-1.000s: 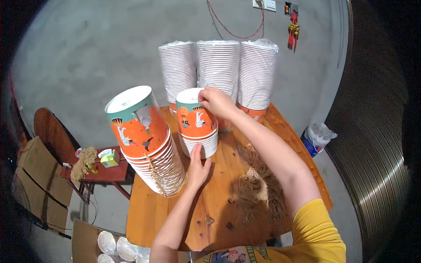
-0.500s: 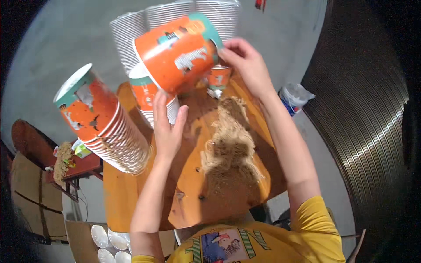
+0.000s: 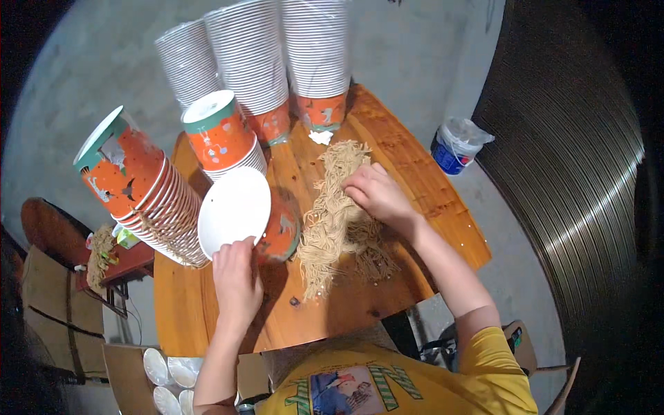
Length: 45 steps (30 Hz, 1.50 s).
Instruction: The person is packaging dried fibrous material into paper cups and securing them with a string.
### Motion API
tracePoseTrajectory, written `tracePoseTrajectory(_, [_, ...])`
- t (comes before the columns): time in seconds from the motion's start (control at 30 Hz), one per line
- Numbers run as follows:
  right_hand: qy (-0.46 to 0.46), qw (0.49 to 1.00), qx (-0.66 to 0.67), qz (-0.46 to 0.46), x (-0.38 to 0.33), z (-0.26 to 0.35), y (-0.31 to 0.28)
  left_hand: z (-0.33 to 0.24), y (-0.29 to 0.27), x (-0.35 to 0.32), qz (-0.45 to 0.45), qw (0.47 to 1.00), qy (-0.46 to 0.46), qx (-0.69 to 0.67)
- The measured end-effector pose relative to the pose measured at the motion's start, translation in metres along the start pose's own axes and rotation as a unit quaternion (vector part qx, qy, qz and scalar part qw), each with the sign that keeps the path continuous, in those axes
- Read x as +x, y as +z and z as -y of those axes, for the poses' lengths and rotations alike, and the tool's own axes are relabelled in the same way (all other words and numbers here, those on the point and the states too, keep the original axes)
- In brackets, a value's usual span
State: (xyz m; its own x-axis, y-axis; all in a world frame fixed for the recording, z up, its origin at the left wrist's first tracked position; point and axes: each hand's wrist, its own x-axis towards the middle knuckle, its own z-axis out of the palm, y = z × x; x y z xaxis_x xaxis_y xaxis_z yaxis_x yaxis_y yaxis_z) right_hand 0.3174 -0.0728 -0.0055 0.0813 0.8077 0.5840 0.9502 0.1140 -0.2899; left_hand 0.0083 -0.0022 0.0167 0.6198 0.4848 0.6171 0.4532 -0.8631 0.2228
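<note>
My left hand [image 3: 238, 280] grips the near rim of an orange and green paper bucket [image 3: 282, 225], lying tilted on the wooden table with its white mouth toward me. To its right, a long heap of tan, noodle-like strands [image 3: 328, 232] spreads over the boards. My right hand [image 3: 380, 197] rests on the upper right part of this heap, fingers curled and pressed together on some strands. At the left leans a tall stack of matching buckets [image 3: 131, 180], with strands caught around its lower rims. A shorter bucket stack [image 3: 225, 138] stands behind the held one.
Three tall plastic-wrapped stacks of cups [image 3: 249, 62] line the table's far side. A crumpled white scrap [image 3: 320, 137] lies before them. Right of the wooden table [image 3: 429, 228], a blue and white pail [image 3: 460, 145] stands on the floor. White bowls [image 3: 158, 366] sit in a carton at lower left.
The bucket has come down from the air to the table, its mouth turned toward me. My right hand has left its base and moved down to the tan strands; my left now holds its rim.
</note>
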Motion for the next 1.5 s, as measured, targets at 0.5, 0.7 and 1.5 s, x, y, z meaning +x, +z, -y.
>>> tracePoseTrajectory(0.5, [0.029, 0.993, 0.046, 0.110, 0.012, -0.004, 0.005, -0.012, -0.004, -0.009, 0.096, 0.994, 0.035, 0.030])
tracePoseTrajectory(0.7, [-0.058, 0.992, -0.010, 0.115, 0.010, -0.019, 0.019, -0.020, -0.004, -0.006, 0.023, 0.999, 0.042, 0.010])
tracePoseTrajectory(1.5, [0.130, 0.894, 0.422, 0.082, 0.015, 0.101, -0.057, -0.055, 0.011, -0.016, 0.150, 0.744, -0.244, -0.604])
